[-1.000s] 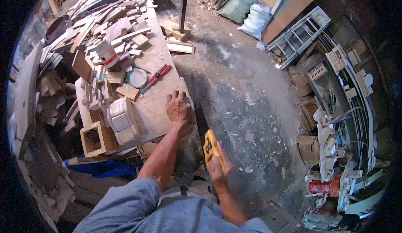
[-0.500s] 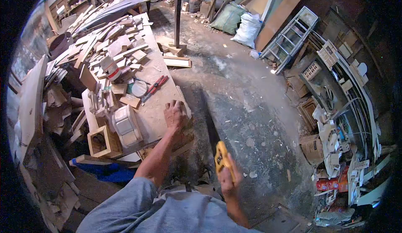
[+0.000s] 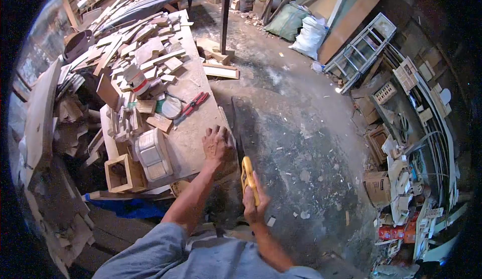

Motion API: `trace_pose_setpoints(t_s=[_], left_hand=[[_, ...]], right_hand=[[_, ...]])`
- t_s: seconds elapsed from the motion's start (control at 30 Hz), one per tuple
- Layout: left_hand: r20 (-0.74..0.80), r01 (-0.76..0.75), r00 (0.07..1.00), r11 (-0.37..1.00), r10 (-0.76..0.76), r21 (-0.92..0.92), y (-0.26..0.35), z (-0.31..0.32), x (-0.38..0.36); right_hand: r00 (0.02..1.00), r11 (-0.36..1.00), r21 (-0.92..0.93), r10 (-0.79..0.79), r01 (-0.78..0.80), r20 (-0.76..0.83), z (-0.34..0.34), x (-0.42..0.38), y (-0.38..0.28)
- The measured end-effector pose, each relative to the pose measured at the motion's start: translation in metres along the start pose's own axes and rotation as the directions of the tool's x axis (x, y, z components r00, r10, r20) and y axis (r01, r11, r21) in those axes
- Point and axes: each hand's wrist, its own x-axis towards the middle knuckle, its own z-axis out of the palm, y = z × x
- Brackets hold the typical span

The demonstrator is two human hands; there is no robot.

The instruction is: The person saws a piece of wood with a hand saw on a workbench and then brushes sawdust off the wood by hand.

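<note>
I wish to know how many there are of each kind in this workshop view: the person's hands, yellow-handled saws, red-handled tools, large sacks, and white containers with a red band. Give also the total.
Hands: 2 (left hand, right hand)
Yellow-handled saw: 1
Red-handled tool: 1
Large sacks: 2 (green sack, white sack)
White container with red band: 1
Total: 7

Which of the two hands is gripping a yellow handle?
The right hand, closed around the yellow saw handle; the left hand rests at the pale wooden bench's edge.
</note>
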Motion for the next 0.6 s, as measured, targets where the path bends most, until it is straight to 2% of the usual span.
trace_pose_setpoints(t_s=[0.03,0.07,0.13,0.2,0.23,0.3,0.37,0.47,0.57,0.6], left_hand=[[0.022,-0.02,1.0,1.0,0.02,-0.023,-0.002,0.002,0.002],[-0.023,-0.023,0.999,0.999,0.023,-0.034,-0.003,0.004,0.004],[-0.085,-0.042,0.996,0.998,0.037,-0.049,-0.007,0.006,0.004],[-0.067,-0.019,0.998,0.999,0.016,-0.051,0.0,0.006,0.004],[-0.061,-0.014,0.998,0.999,0.011,-0.045,-0.001,0.003,0.004],[-0.065,-0.067,0.996,0.995,0.062,-0.076,-0.02,0.017,0.012],[-0.02,-0.094,0.995,0.991,0.093,-0.095,-0.026,0.022,-0.001],[-0.033,-0.076,0.997,0.994,0.073,-0.082,-0.016,0.014,0.018],[0.002,-0.011,1.0,0.999,0.012,-0.034,-0.01,0.009,0.002],[0.0,-0.005,1.0,1.0,0.005,-0.019,-0.009,0.011,0.002]], right_hand=[[1.0,1.0,0.002,0.009,-0.009,0.013,0.001,0.008,-0.003],[1.0,1.0,0.003,0.017,-0.017,0.027,0.002,0.018,-0.008],[0.981,0.977,0.095,0.189,-0.193,0.046,0.013,0.048,-0.01],[1.0,0.999,-0.017,0.027,-0.027,0.002,0.007,0.022,0.013],[0.999,1.0,0.003,-0.028,0.028,-0.017,0.002,-0.001,0.01],[0.995,0.995,0.0,-0.096,0.096,0.016,-0.003,0.009,0.018],[0.998,0.998,-0.061,-0.028,0.032,0.059,-0.001,0.041,0.017],[0.999,0.999,-0.044,0.007,-0.005,0.048,0.005,0.06,0.008],[1.0,0.99,-0.141,-0.015,0.016,0.009,-0.013,-0.015,0.006],[0.997,0.969,-0.238,-0.066,0.071,0.029,-0.025,-0.031,-0.01]])
